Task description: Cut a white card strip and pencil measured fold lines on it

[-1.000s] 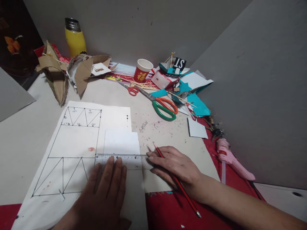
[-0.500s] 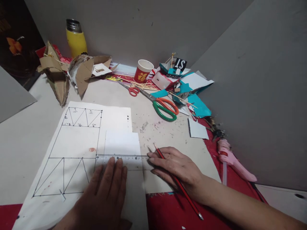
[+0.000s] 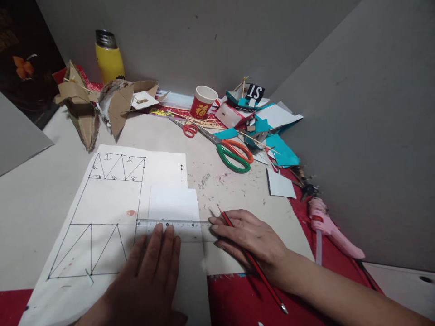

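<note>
Clear ruler [image 3: 176,228] lies flat near the front edge of the counter [image 3: 30,199], long axis left-right, across a small white card [image 3: 173,203] that overlaps the drawn sheet [image 3: 112,199]. Left hand [image 3: 149,276] presses it from the near side, fingers [image 3: 163,240] flat and spread, gripping nothing; right hand [image 3: 249,237] is at the ruler's right end, fingers touching it and pinching a red pencil [image 3: 254,265], tip pointing away just beyond that end. Both hands are on the ruler; green scissors [image 3: 233,154], red paper cup [image 3: 202,102], yellow flask [image 3: 108,56] and paper scraps [image 3: 272,131] sit toward the far edge.
</note>
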The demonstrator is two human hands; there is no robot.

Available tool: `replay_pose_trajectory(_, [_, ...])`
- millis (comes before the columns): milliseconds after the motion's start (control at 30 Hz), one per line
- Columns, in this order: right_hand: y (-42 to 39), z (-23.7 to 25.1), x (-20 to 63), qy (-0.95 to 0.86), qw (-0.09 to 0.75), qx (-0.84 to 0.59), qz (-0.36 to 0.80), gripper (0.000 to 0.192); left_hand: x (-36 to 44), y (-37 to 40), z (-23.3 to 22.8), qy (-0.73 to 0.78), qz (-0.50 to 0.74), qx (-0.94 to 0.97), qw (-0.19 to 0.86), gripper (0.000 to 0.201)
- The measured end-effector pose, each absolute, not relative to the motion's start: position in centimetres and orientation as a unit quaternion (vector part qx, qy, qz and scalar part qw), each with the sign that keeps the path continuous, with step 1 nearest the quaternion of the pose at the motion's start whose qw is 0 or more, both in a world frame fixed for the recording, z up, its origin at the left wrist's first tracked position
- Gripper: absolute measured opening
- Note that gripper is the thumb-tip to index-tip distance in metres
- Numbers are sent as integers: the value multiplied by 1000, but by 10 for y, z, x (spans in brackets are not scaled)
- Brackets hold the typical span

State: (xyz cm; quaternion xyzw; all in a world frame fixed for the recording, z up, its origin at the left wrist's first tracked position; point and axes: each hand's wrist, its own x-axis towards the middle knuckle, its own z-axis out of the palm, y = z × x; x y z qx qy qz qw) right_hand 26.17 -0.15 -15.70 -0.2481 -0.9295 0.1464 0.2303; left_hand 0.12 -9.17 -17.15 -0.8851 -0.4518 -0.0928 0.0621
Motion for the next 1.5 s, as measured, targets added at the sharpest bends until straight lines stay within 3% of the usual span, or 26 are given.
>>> replay_pose_trajectory(1167, [-2, -157, 260, -926, 258, -239, 137, 25, 1, -90, -169, -446, -104, -888, 55, 65])
replay_pose_trajectory(1500, [-2, -159, 260, -922, 270, -234, 151, 32, 0, -90, -170, -443, -103, -888, 69, 62])
